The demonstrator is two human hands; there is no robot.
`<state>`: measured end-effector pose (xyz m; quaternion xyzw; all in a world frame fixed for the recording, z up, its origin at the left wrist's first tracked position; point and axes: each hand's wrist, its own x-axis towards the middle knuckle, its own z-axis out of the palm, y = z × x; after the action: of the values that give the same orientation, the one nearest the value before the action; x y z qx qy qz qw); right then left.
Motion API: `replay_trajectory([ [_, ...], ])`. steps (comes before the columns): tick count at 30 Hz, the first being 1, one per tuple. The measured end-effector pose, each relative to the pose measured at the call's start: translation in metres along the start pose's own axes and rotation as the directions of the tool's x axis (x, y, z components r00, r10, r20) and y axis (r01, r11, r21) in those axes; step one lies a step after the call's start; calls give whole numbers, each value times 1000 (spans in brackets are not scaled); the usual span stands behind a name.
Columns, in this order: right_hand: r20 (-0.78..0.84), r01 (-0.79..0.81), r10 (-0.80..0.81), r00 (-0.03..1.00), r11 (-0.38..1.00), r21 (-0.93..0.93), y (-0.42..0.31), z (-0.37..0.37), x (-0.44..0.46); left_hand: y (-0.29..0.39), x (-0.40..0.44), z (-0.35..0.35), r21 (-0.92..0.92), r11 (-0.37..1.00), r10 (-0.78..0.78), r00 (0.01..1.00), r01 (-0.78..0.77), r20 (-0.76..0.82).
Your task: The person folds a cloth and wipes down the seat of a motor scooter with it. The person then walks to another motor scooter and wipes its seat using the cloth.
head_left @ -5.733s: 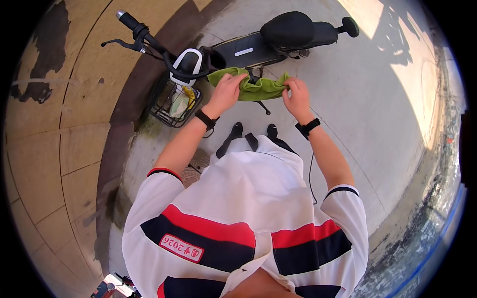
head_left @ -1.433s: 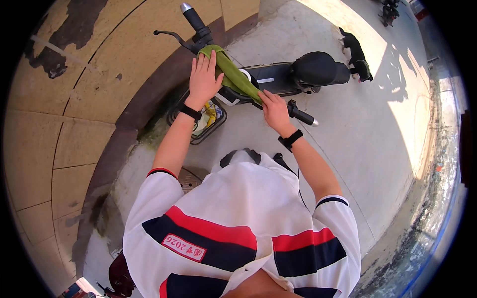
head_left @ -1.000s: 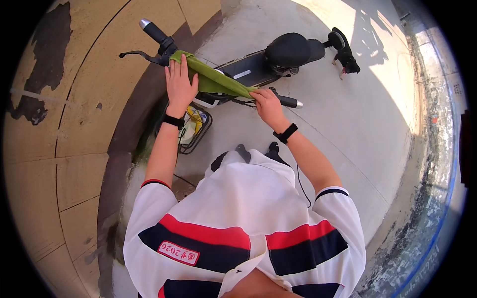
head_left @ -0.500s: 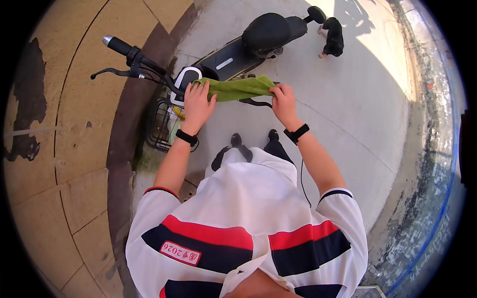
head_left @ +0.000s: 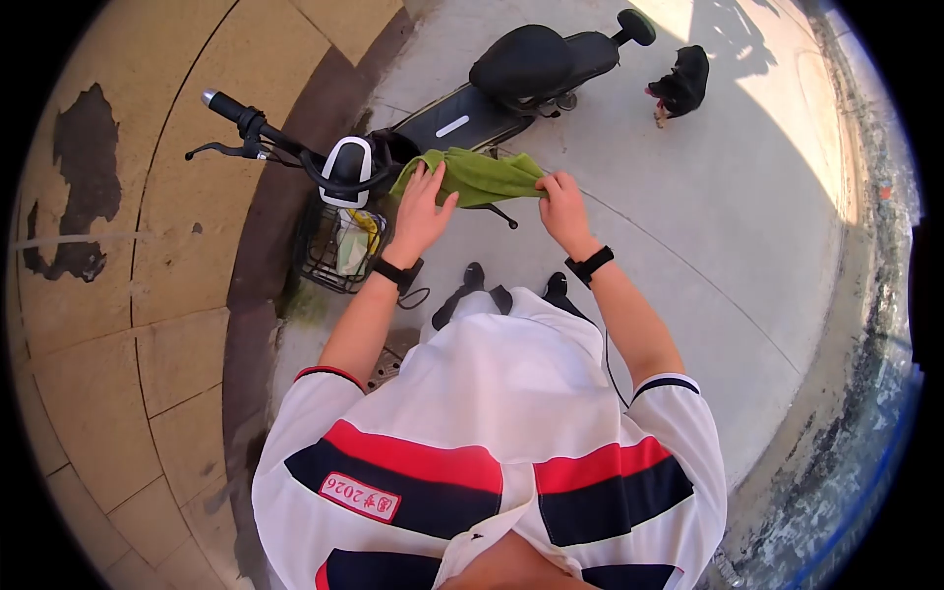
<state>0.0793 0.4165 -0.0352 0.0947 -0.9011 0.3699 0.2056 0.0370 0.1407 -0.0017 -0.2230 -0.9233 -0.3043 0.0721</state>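
Observation:
A green cloth (head_left: 482,177) is stretched between my two hands over the scooter's near handlebar side, and it hides the grip there. My left hand (head_left: 423,216) is closed on the cloth's left end, fingers over the top and thumb apart. At the right end, my right hand (head_left: 565,209) pinches a corner between thumb and fingers. A brake lever (head_left: 503,216) pokes out below the cloth. The electric scooter (head_left: 457,123) stands beyond, its white-rimmed front panel (head_left: 346,169) just left of my left hand.
A wire basket (head_left: 320,258) with bags inside hangs at the scooter's front. The far handlebar grip (head_left: 228,106) points to the tan tiled wall (head_left: 177,324). A black dog (head_left: 683,81) is on the concrete (head_left: 678,265) behind the scooter.
The left hand has shifted slightly right, and the cloth between my hands has bunched up. The dog has turned and moved a little right.

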Motion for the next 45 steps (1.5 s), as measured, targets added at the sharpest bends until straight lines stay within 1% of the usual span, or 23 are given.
replay_trajectory([
  [2,10,3,-3,1000,1000,-2,15,-17,-3,22,4,15,-40,998,-40,999,41,22],
  [5,15,12,-13,1000,999,34,34,-41,-7,44,12,31,38,999,-9,1000,8,25],
  [8,32,-20,18,999,998,63,56,-63,-11,58,21,47,195,979,51,998,-59,42],
  [11,53,-57,54,997,996,63,83,-82,-18,84,28,58,56,984,-176,981,171,86],
  [14,101,-100,93,991,993,67,86,-94,-21,79,30,66,257,962,-125,987,96,99],
  [15,120,-113,103,987,991,73,86,-97,-19,81,33,66,277,957,-118,988,85,104],
  [17,130,-78,71,989,995,54,88,-94,-19,83,35,66,317,946,-104,987,62,118],
  [18,132,-62,55,990,997,45,90,-91,-17,83,39,66,303,949,-129,984,87,123],
  [21,207,-77,73,976,997,9,98,-87,-8,86,49,68,265,951,-200,970,158,139],
  [24,274,-107,97,957,994,24,104,-85,3,95,60,64,239,940,-282,947,242,151],
  [26,280,-87,77,957,996,25,110,-87,13,97,70,57,207,927,-351,921,314,172],
  [27,278,-73,63,959,997,28,114,-86,22,91,71,57,205,935,-322,935,290,149],
  [30,257,-46,51,965,999,-27,125,-82,42,78,81,56,153,932,-351,921,328,169],
  [33,257,11,-1,966,999,-37,129,-80,64,67,87,57,144,933,-345,933,329,103],
  [36,246,63,-57,967,998,-15,128,-74,85,82,99,37,7,914,-405,911,406,83],
  [37,240,89,-86,967,996,-1,128,-71,92,80,99,36,27,921,-389,921,389,17],
  [42,234,215,-229,945,973,85,138,-55,127,85,93,28,6,876,-478,868,483,-136],
  [45,303,245,-297,906,949,200,159,-40,143,93,88,32,0,837,-529,810,547,-254],
])
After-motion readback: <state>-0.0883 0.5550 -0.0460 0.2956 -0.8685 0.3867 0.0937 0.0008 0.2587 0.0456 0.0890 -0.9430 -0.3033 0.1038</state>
